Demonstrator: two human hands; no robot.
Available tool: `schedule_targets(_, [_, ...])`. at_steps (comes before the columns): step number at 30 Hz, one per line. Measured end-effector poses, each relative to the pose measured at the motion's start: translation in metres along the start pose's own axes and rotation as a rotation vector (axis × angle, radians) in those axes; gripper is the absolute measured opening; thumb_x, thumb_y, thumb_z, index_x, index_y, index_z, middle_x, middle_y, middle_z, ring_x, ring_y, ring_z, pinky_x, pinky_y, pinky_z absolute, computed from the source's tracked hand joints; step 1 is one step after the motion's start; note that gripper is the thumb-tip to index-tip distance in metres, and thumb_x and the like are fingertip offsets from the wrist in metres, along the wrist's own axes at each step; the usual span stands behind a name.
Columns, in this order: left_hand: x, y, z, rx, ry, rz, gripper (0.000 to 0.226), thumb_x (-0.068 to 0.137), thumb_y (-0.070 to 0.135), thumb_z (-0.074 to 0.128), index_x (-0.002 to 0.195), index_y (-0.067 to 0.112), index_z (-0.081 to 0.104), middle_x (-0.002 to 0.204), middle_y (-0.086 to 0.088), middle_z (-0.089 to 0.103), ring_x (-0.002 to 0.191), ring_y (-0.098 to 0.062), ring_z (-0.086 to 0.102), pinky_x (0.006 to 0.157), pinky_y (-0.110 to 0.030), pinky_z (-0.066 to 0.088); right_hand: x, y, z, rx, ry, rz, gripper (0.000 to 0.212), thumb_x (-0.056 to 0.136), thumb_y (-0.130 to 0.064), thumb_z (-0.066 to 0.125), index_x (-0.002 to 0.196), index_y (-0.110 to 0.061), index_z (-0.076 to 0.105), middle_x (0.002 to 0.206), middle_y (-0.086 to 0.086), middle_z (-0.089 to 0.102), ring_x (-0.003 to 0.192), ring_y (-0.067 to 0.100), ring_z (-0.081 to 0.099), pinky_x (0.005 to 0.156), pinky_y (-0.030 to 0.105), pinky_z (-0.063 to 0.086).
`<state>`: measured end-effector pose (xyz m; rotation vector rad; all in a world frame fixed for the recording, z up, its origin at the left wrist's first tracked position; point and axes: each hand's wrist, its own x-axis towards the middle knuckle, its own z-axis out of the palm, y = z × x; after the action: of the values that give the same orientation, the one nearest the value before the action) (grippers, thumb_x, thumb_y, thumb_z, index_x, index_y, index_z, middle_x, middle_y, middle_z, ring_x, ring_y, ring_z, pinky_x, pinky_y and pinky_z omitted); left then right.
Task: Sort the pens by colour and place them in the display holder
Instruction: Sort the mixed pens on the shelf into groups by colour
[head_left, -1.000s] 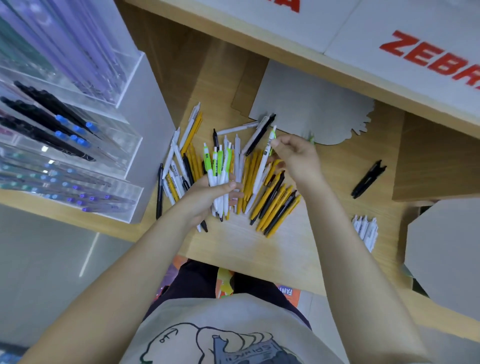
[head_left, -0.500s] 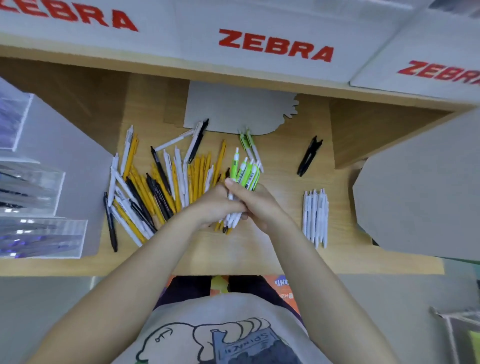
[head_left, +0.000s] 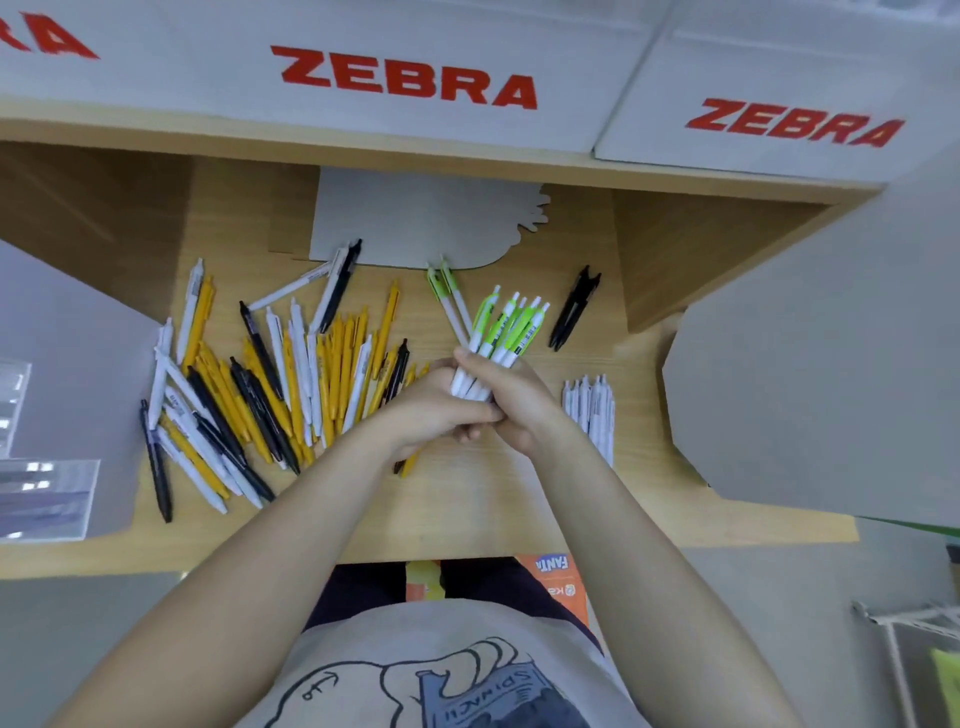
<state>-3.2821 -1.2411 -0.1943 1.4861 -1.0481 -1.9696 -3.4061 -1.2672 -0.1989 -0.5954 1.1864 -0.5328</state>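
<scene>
Both hands meet mid-desk on one bundle of green-and-white pens (head_left: 501, 338). Right hand (head_left: 511, 400) has fingers curled round the lower barrels; left hand (head_left: 441, 410) wraps the same bundle from the left, thumb across it. Green clip ends fan up and away toward the desk's far edge.

Two more green-and-white pens (head_left: 448, 301) lie flat just beyond the bundle, touching the grey card (head_left: 415, 218) at the far edge.

Mixed pile of yellow, white and black pens (head_left: 270, 384) spreads over the left half of the desk (head_left: 467, 509), unsorted, overlapping.

White pens (head_left: 592, 410) sit in a neat row near the right edge, just beside the right wrist. Pair of black pens (head_left: 574, 309) lies apart, toward the far right corner.

Display holder (head_left: 47, 493), clear acrylic, is at the left edge, only partly in frame; contents too blurred to tell.

ZEBRA boxes (head_left: 410, 78) sit on the shelf above.
</scene>
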Motion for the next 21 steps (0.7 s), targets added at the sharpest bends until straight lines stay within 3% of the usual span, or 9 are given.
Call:
schedule_targets(3, [0.005, 0.002, -0.01, -0.002, 0.02, 0.005, 0.031, 0.082, 0.014, 0.08, 0.111, 0.019, 0.071, 0.104, 0.002, 0.075, 0.097, -0.013, 0.071, 0.088, -0.028, 0.056, 0.011, -0.003, -0.017, 0.046, 0.072, -0.033, 0.024, 0.091, -0.023, 0.068, 0.1, -0.001, 0.067, 0.101, 0.02, 0.071, 0.096, 0.041, 0.068, 0.07, 0.049, 0.056])
schedule_targets(5, [0.006, 0.001, -0.019, 0.024, 0.154, 0.016, 0.037, 0.079, 0.022, 0.083, 0.113, 0.022, 0.069, 0.106, 0.006, 0.074, 0.1, -0.006, 0.068, 0.09, -0.022, 0.051, 0.018, -0.009, -0.03, 0.025, 0.115, -0.035, 0.015, 0.092, -0.018, 0.066, 0.093, -0.003, 0.069, 0.097, 0.016, 0.073, 0.099, 0.04, 0.068, 0.089, 0.057, 0.05])
schedule_targets(8, [0.01, -0.01, -0.029, 0.247, 0.612, 0.149, 0.031, 0.083, 0.031, 0.077, 0.111, 0.021, 0.068, 0.119, 0.007, 0.062, 0.114, -0.011, 0.057, 0.092, -0.022, 0.042, 0.03, -0.018, -0.044, -0.176, 0.202, -0.026, 0.007, 0.092, -0.012, 0.065, 0.088, -0.007, 0.066, 0.075, 0.007, 0.07, 0.076, 0.029, 0.067, 0.076, 0.047, 0.052])
schedule_targets(10, [0.014, -0.028, -0.039, 0.582, 0.88, 0.234, 0.037, 0.085, 0.038, 0.066, 0.117, 0.019, 0.066, 0.14, -0.001, 0.051, 0.137, -0.023, 0.039, 0.113, -0.037, 0.026, 0.042, -0.028, -0.043, -0.384, 0.223, -0.057, 0.007, 0.09, -0.012, 0.064, 0.084, -0.01, 0.063, 0.071, 0.008, 0.065, 0.07, 0.026, 0.062, 0.065, 0.037, 0.048])
schedule_targets(11, [0.016, -0.037, -0.045, 0.718, 0.942, 0.233, 0.045, 0.084, 0.041, 0.063, 0.124, 0.019, 0.062, 0.15, -0.005, 0.043, 0.146, -0.026, 0.026, 0.12, -0.042, 0.01, 0.05, -0.031, -0.041, -0.47, 0.236, -0.08, 0.007, 0.089, -0.012, 0.063, 0.083, -0.011, 0.06, 0.072, 0.01, 0.064, 0.069, 0.026, 0.06, 0.063, 0.034, 0.047])
schedule_targets(13, [0.018, -0.053, -0.054, 0.881, 0.964, 0.188, 0.062, 0.087, 0.048, 0.058, 0.141, 0.02, 0.049, 0.162, -0.009, 0.025, 0.153, -0.027, 0.004, 0.12, -0.047, -0.009, 0.067, -0.037, -0.034, -0.599, 0.285, -0.118, 0.005, 0.089, -0.014, 0.06, 0.089, -0.013, 0.056, 0.074, 0.008, 0.062, 0.066, 0.024, 0.059, 0.062, 0.031, 0.048])
schedule_targets(15, [0.018, -0.066, -0.059, 0.952, 0.937, 0.122, 0.072, 0.09, 0.054, 0.053, 0.152, 0.022, 0.033, 0.165, -0.009, 0.014, 0.153, -0.027, -0.005, 0.12, -0.053, -0.008, 0.085, -0.04, -0.029, -0.69, 0.32, -0.156, 0.006, 0.092, -0.017, 0.058, 0.094, -0.013, 0.054, 0.073, 0.001, 0.058, 0.064, 0.016, 0.056, 0.057, 0.027, 0.045])
schedule_targets(18, [0.02, -0.084, -0.065, 0.981, 0.857, -0.008, 0.078, 0.094, 0.062, 0.042, 0.158, 0.025, 0.016, 0.167, -0.005, 0.003, 0.153, -0.024, -0.012, 0.121, -0.055, -0.007, 0.111, -0.039, -0.024, -0.793, 0.31, -0.198, 0.007, 0.094, -0.021, 0.058, 0.093, -0.014, 0.054, 0.081, 0.0, 0.059, 0.075, 0.018, 0.059, 0.053, 0.024, 0.042])
schedule_targets(21, [0.021, -0.099, -0.066, 1.083, 0.813, -0.057, 0.079, 0.095, 0.067, 0.032, 0.159, 0.027, 0.009, 0.167, -0.004, -0.005, 0.152, -0.021, -0.019, 0.121, -0.052, -0.01, 0.125, -0.031, -0.021, -0.87, 0.336, -0.269, 0.026, 0.095, -0.02, 0.058, 0.119, -0.012, 0.054, 0.113, 0.005, 0.057, 0.089, 0.018, 0.057, 0.072, 0.025, 0.046])
